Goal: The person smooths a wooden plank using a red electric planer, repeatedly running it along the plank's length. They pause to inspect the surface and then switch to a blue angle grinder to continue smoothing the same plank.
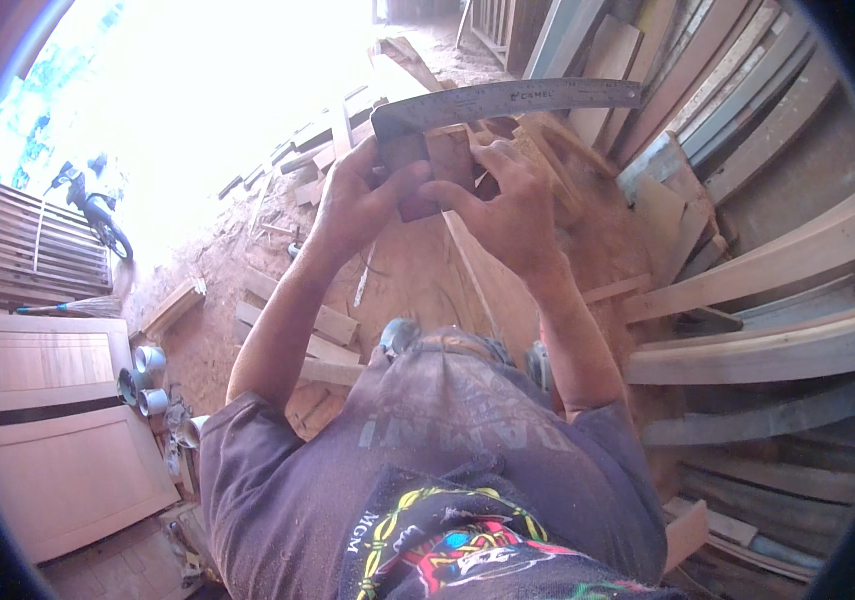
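Out in front of me, both hands are raised and closed around a carpenter's square and a short wood block. The square's grey metal blade [507, 98] stretches to the right above my hands, and its dark stock hangs down beside my left hand [359, 200]. My left hand grips the stock, its thumb pointing inward. The reddish-brown wood block [450, 152] sits between my hands, against the stock and below the blade. My right hand [509, 205] holds the block from the right, its thumb near my left thumb. The fingers behind both pieces are hidden.
Long boards [767, 262] are stacked along the right, with more planks leaning at the upper right. Wood offcuts [332, 325] lie on the dusty floor. Pale door panels [62, 480] and several cans [150, 360] are at the left; a motorcycle [99, 210] stands farther off.
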`<action>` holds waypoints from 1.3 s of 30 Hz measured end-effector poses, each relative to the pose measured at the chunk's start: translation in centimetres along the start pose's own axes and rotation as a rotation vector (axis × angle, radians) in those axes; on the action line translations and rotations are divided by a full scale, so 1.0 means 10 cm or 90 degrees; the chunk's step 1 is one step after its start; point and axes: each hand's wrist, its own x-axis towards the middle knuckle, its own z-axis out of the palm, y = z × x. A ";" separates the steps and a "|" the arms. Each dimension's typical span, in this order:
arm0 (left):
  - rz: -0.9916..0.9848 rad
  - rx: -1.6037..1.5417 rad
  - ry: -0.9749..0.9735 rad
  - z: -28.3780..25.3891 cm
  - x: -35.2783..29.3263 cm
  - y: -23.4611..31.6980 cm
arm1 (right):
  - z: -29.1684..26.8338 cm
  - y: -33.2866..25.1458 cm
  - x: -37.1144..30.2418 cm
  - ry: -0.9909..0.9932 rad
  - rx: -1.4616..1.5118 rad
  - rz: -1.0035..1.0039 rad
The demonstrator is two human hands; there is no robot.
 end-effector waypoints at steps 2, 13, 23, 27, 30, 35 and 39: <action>-0.023 -0.039 -0.009 0.06 -0.03 -0.02 | 0.00 0.03 -0.05 -0.001 0.011 0.024; -0.017 -0.033 -0.020 0.08 -0.01 0.06 | -0.01 0.09 -0.04 -0.034 0.003 0.026; -0.093 -0.171 0.134 0.13 -0.36 -0.75 | 0.05 0.58 -1.11 -0.231 -0.219 0.207; -0.156 -0.277 0.294 0.05 -0.61 -1.12 | 0.21 0.99 -1.86 -0.364 -0.351 0.396; -0.192 -0.302 0.415 -0.07 -0.73 -1.40 | 0.39 1.20 -2.10 -0.373 -0.346 0.447; -0.304 -0.304 0.547 -0.12 -1.05 -2.37 | 0.33 0.98 -2.03 -0.298 -0.293 0.421; -0.476 -0.354 0.421 0.24 -1.11 -2.82 | -0.31 0.63 -2.06 -0.158 -0.351 0.315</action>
